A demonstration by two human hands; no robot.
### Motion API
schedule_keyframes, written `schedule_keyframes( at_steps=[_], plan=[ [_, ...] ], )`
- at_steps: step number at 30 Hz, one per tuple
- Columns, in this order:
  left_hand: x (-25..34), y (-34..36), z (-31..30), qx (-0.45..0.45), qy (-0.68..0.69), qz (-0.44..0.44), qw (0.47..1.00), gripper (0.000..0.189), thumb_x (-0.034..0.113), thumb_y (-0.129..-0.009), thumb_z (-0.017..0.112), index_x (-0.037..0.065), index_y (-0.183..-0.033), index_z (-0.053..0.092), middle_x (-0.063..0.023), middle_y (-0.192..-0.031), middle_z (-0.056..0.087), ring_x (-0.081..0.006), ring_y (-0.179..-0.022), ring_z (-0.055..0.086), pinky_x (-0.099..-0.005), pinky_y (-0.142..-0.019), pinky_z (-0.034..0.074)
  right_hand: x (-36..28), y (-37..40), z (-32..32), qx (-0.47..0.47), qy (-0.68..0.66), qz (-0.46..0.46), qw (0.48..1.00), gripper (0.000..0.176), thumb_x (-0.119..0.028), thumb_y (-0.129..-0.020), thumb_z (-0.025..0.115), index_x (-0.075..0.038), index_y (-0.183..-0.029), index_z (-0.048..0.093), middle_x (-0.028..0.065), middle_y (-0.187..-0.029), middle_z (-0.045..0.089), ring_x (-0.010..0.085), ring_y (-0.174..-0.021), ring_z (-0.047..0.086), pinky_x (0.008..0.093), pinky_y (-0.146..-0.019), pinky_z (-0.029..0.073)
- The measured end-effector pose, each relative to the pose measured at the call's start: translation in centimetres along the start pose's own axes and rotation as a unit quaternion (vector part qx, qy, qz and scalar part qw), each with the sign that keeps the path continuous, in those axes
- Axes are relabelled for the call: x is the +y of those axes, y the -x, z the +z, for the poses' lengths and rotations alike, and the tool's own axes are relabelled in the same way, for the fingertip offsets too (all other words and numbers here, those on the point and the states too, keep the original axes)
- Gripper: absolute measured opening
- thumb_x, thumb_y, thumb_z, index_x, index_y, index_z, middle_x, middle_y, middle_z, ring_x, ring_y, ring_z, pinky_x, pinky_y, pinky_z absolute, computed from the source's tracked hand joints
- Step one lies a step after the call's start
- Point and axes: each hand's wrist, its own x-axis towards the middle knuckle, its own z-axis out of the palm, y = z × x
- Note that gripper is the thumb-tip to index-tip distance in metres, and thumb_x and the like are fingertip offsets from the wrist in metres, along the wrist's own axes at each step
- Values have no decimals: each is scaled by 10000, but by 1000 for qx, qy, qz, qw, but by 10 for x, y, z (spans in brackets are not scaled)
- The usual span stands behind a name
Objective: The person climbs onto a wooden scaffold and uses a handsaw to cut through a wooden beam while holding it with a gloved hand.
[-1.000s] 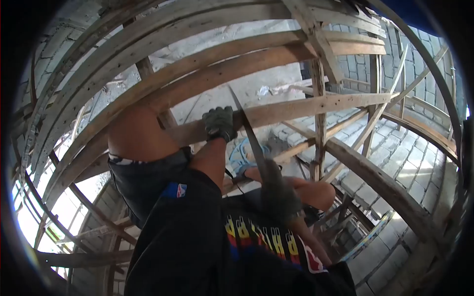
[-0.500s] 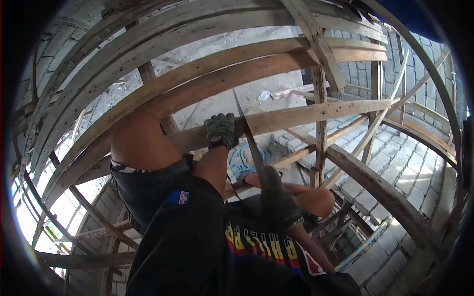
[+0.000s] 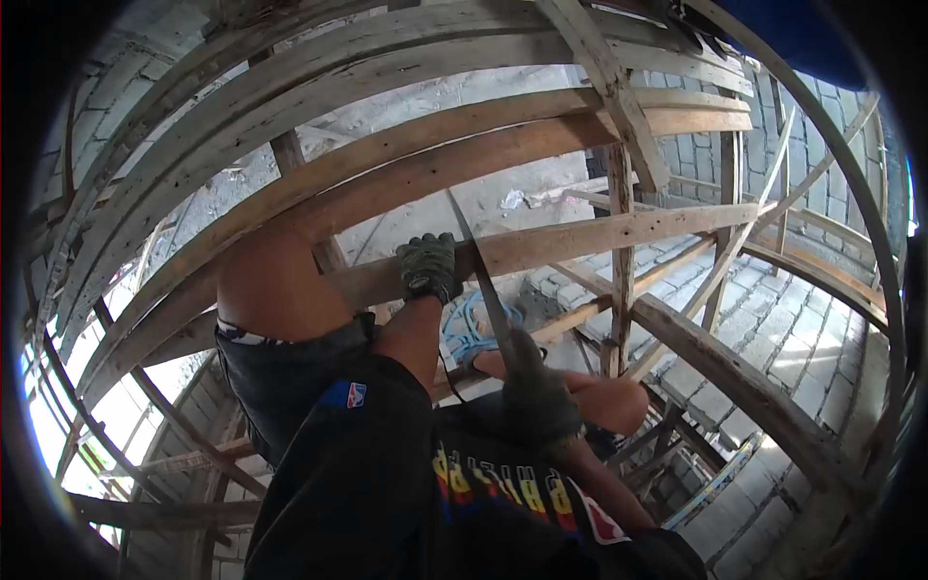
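1. A person's gloved left hand [image 3: 427,268] clamps over the upper edge of a wooden plank [image 3: 599,240], its knit, grey-green fingers curled close beside the blade.
2. The right hand [image 3: 539,401], in a darker glove, is closed around the handle end of a handsaw [image 3: 490,302]; the handle itself is hidden by the grip.
3. The saw's flat, dull-grey metal blade tapers to a narrow tip and lies across the plank, its far end beyond the upper edge.
4. The plank, pale and weathered, with dark nail-like spots toward its right end, stretches in front of the person and passes an upright timber post [image 3: 621,261].
5. Beyond it, long rough-grained boards [image 3: 464,159], from reddish brown to grey, appear bowed in the wide view; a diagonal timber [image 3: 611,97] crosses them.
6. The person wears a black shirt [image 3: 338,474] with yellow-and-red lettering and dark shorts [image 3: 290,382]; a bare knee [image 3: 280,280] rests near the plank.
7. At right, a wall of grey rectangular blocks [image 3: 807,338] shows rough mortar joints and patches of sunlight.
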Motion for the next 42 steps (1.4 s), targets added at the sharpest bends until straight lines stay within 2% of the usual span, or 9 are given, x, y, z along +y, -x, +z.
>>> schedule_keyframes(
  at_steps=[5, 13, 20, 24, 29, 33, 35, 39, 42],
  plan=[
    [-6, -6, -3, 7, 23, -7, 1000, 636, 344, -660, 856, 140, -1221, 637, -144, -1154, 679, -362, -1109, 653, -551, -953, 494, -35, -174, -17, -35, -12, 152, 988, 698, -201, -951, 546, -140, -1601, 299, 297, -1387, 591, 524, -1093, 653, 586, -952, 513],
    [0, 5, -4, -5, 9, 1, 1000, 580, 325, -676, 841, 135, -1184, 635, -148, -1173, 673, -357, -1127, 648, -545, -956, 491, 9, 4, 9, 61, -41, -52, 996, 732, -154, -937, 545, -93, -1610, 263, 313, -1477, 519, 483, -1121, 670, 518, -968, 539],
    [-3, 1, -2, 4, 18, -4, 1000, 547, 361, -733, 807, 124, -1196, 637, -160, -1168, 676, -365, -1130, 648, -557, -949, 493, 19, -170, 27, 92, -14, -15, 996, 706, -81, -906, 538, -113, -1582, 339, 325, -1151, 678, 484, -979, 693, 567, -847, 537],
    [-3, 5, -6, 2, 0, 11, 1000, 635, 351, -659, 870, 134, -1206, 632, -159, -1140, 682, -362, -1110, 658, -514, -940, 514, 46, -92, 39, 106, 41, -120, 986, 703, -112, -914, 559, -110, -1581, 336, 302, -1137, 691, 479, -964, 699, 546, -844, 551],
    [-2, -1, 5, 10, -5, 4, 1000, 667, 388, -656, 885, 146, -1222, 627, -144, -1160, 673, -366, -1127, 649, -558, -960, 490, 8, -3, 16, 63, 0, -25, 998, 699, -124, -911, 576, -90, -1570, 346, 299, -1169, 683, 481, -954, 700, 544, -837, 556],
    [-9, 2, 6, 0, 0, -6, 1000, 665, 399, -654, 890, 145, -1215, 639, -146, -1157, 675, -365, -1128, 649, -551, -959, 492, 32, -134, 49, 161, -25, -43, 986, 519, -106, -934, 524, -103, -1454, 520, 302, -1180, 684, 486, -938, 700, 566, -819, 556],
    [-5, 1, 5, -2, 10, -6, 1000, 655, 396, -656, 887, 147, -1210, 643, -147, -1159, 676, -362, -1128, 649, -544, -956, 495, 24, -170, 25, 14, 125, -98, 987, 516, -95, -929, 530, -76, -1445, 525, 278, -1250, 672, 475, -949, 705, 562, -828, 556],
    [-3, -8, -6, 7, 24, 0, 1000, 642, 378, -661, 880, 153, -1214, 642, -142, -1168, 677, -354, -1130, 650, -529, -955, 498, 30, -45, 31, 161, 18, -118, 980, 610, -84, -913, 564, -43, -1507, 429, 240, -1316, 661, 464, -959, 712, 558, -836, 558],
    [-2, 0, 2, 4, 2, 6, 1000, 653, 364, -650, 878, 157, -1218, 629, -133, -1168, 674, -348, -1113, 652, -523, -955, 496, 1, -3, 7, 72, -10, 12, 997, 624, -88, -908, 568, -47, -1512, 416, 252, -1305, 657, 468, -968, 708, 561, -841, 556]
  ],
)
